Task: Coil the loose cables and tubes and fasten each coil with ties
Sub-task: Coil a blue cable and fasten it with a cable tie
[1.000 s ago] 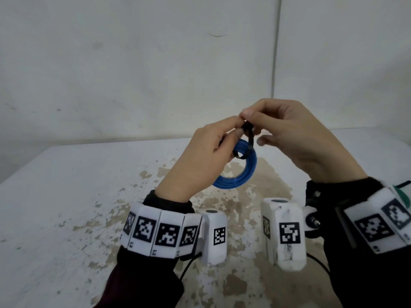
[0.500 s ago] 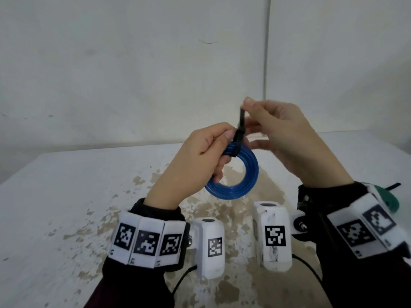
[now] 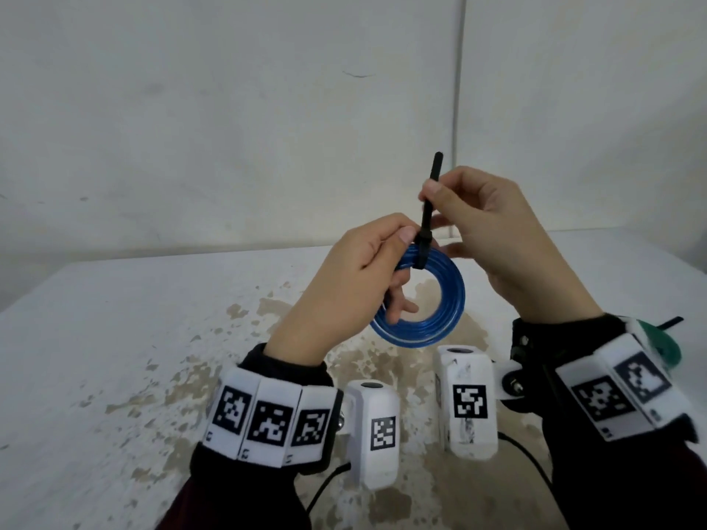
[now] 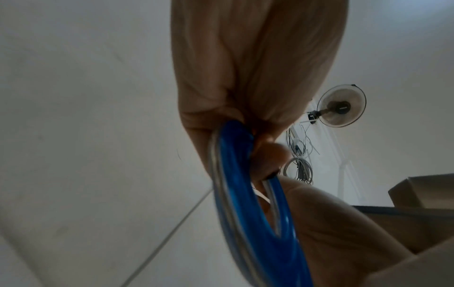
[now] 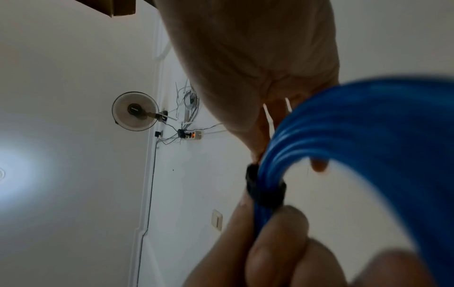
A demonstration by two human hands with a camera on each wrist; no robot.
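A coil of blue tube (image 3: 428, 304) hangs in the air above the table, held at its upper left by my left hand (image 3: 367, 269), whose thumb and fingers pinch the bundle. A black tie (image 3: 426, 223) is looped tight round the coil at that spot, and its free tail stands straight up. My right hand (image 3: 486, 223) pinches that tail between thumb and forefinger just above the coil. In the left wrist view the blue coil (image 4: 245, 194) runs down from my fingers. In the right wrist view the black tie (image 5: 265, 190) rings the blue coil (image 5: 368, 136).
A white table (image 3: 134, 338) with worn brown patches lies below, against a plain wall. A green object (image 3: 665, 346) shows at the right, behind my right wrist. A wall fan (image 5: 135, 110), hanging cables and a power strip (image 5: 194, 135) are far off.
The loose loop of the tie has been drawn tight round the coil. My right hand has pulled the tail upward, so more of it now stands above the coil.
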